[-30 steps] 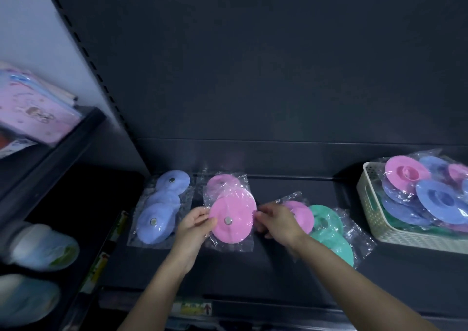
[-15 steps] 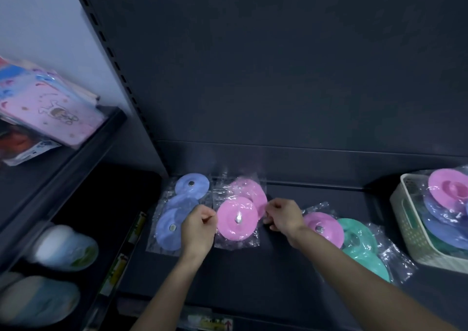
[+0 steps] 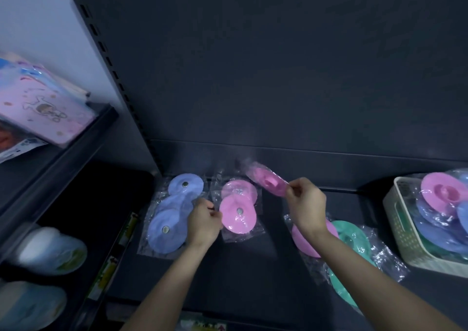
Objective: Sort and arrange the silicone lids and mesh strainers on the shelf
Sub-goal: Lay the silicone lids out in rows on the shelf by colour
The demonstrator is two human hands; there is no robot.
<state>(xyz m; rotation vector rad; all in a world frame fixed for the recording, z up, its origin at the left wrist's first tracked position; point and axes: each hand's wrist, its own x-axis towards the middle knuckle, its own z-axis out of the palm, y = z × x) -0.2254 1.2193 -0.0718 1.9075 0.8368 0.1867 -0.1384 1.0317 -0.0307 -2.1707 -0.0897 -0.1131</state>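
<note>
Nearby, left side: a neighbouring rack holds flat pink packets point(image 3: 43, 110) on its upper level and rounded pale items point(image 3: 52, 251) below, blurred
Shelf: dark shelf point(image 3: 253, 275) with a dark back panel; yellow price tags point(image 3: 111, 259) run along its left front edge
Blue lids: a bagged group of blue lids point(image 3: 172, 214) lies flat at the shelf's left end, overlapping front to back
Pink lids: a bagged pair of pink lids point(image 3: 238, 210) lies just right of the blue ones, the front one over the back one
Left hand: the left hand point(image 3: 203, 223) sits between the blue and pink groups, fingers pinched on the left edge of the pink pair's bag, and it covers part of the blue group
Right hand: the right hand point(image 3: 307, 208) is raised above the shelf, fingers closed on the edge of a lifted pink lid point(image 3: 269, 180) in its wrapper, tilted and motion-blurred
In the way: the right forearm crosses over a pink lid point(image 3: 304, 242) and part of the green lids point(image 3: 352, 239) lying in clear bags on the shelf's right half
Basket: a cream perforated basket point(image 3: 405, 232) stands at the far right, well apart from the hands
Basket contents: bagged lids piled loosely, a pink one point(image 3: 443, 191) on top, blue ones point(image 3: 438, 229) under it, some green showing lowest
</note>
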